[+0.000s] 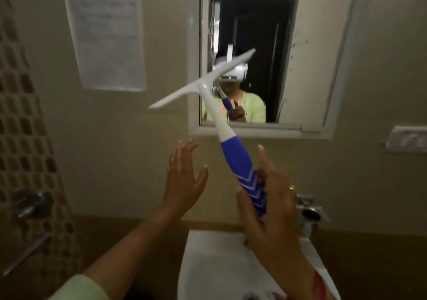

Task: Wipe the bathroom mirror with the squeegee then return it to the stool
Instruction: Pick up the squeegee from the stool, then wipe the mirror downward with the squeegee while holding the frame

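While the right hand (275, 198) grips the low end of the squeegee (221, 135) handle, forefinger pointing up, the left hand (184, 179) hangs just beside it with fingers spread, palm toward the handle and holding nothing. That blue-and-white handle slants up and leftward, and its white blade crosses the lower left corner of the mirror (318, 68); whether the blade touches the glass is hard to tell through the blur. Below the hands sits a white sink (208, 267). Beige wall surrounds the mirror, with a paper sheet (104, 34) hung left of it and brown mosaic tile (25, 124) farther left over a metal tap (32, 203). A steel cup holder (310, 216) sits right of the wrist.
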Demonstrator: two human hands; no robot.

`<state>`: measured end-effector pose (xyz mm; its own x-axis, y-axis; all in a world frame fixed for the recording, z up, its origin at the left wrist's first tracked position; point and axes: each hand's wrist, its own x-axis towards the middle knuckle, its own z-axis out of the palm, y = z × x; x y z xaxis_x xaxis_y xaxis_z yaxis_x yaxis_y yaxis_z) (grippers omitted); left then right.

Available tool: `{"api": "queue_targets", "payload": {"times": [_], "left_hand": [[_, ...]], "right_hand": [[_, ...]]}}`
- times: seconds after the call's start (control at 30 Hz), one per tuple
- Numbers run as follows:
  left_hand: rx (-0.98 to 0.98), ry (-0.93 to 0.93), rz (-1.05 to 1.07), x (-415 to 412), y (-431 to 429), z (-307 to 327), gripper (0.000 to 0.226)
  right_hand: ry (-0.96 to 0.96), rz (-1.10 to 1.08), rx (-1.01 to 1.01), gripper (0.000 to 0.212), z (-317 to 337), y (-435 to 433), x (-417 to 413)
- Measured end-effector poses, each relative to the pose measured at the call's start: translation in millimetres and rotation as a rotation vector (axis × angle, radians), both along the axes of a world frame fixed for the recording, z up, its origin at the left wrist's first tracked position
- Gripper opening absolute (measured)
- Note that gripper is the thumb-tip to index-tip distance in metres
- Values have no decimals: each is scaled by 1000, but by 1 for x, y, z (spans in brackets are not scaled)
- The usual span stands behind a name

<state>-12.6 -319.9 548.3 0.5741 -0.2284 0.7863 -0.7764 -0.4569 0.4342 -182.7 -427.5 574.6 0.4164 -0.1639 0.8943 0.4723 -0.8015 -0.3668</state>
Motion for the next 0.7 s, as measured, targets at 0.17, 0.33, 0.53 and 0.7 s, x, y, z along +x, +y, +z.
{"api": "queue_targets", "payload": {"times": [0.17,0.33,0.53,0.7], "left_hand": [[107,-145,91,9,6,32,54],[138,-244,195,35,24,73,55],[36,-300,182,77,22,137,50],[-126,-208,113,110,1,194,49]], "right_hand": [[-93,39,-20,58,51,-41,-22],[-121,-21,-82,60,98,-64,-6],[-251,-107,-91,48,149,-75,34],[-285,-131,-27,45,207,-79,76]]}}
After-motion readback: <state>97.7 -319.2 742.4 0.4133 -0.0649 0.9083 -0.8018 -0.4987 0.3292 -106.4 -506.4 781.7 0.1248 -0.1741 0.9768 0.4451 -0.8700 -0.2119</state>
